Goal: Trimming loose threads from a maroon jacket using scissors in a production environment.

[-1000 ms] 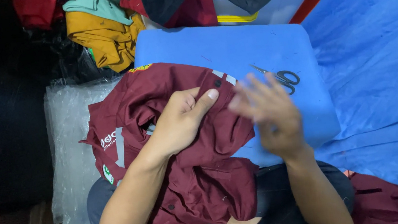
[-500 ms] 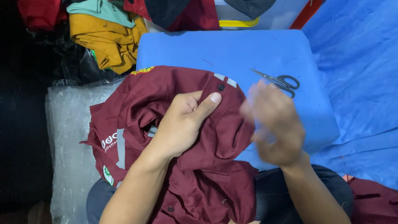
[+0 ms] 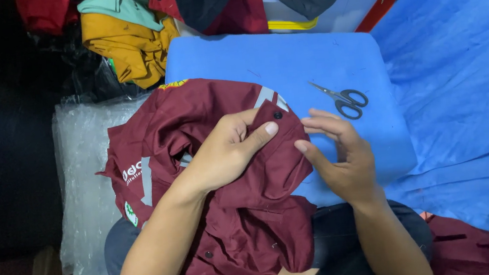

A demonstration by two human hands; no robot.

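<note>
**Head view: maroon shirt in hand, button edge pinched**

Head camera showed my left hand (image 3: 227, 152) closed on a fold of the maroon work shirt (image 3: 227, 202), thumb pressed over the cloth just beside a small dark button (image 3: 278, 115). My right hand (image 3: 340, 157) hovered open at the same edge, fingers spread and fingertips touching or nearly touching the fabric; it held nothing. By my judgement the handling was in its middle: the shirt was bunched, not laid flat or folded, and the scissors (image 3: 344, 100) lay untouched on the blue cushion (image 3: 284, 52) just beyond my right hand. The shirt was crumpled across my lap and the cushion's near edge, with grey reflective strips and a small chest patch. Other clothes (image 3: 127, 40) were heaped behind the cushion.
</note>
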